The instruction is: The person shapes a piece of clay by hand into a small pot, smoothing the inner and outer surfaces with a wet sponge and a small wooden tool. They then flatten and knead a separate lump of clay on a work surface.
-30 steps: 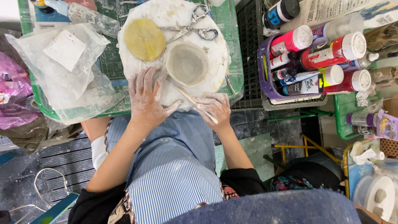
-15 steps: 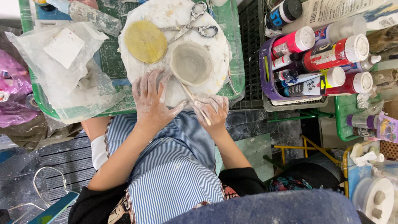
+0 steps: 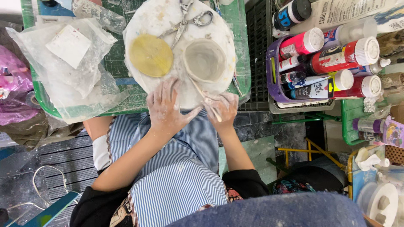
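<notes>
A small, round, pale grey clay bowl (image 3: 205, 59) is seen in the upper middle of the frame, upright on a white, clay-smeared round board (image 3: 143, 25). Compared with a second earlier, the bowl and board are placed higher in the view, though the whole scene has shifted likewise, so a tilt of the head is the likelier cause. The right hand (image 3: 221, 108), coated in clay, is closed around a thin wooden stick (image 3: 205, 99) whose tip is laid against the bowl's lower left rim; the stick is now pointed more steeply up toward the bowl than before, so work on the rim appears to be under way. The left hand (image 3: 166, 108) is spread flat, fingers open, on the board's lower edge, nothing held, much as it was. To the bowl's left a flat yellow disc (image 3: 151, 55) is laid, and above it metal scissors (image 3: 185, 22). All is carried on a green table (image 3: 242, 67); paint bottles (image 3: 332, 63) are grouped at the upper right.
</notes>
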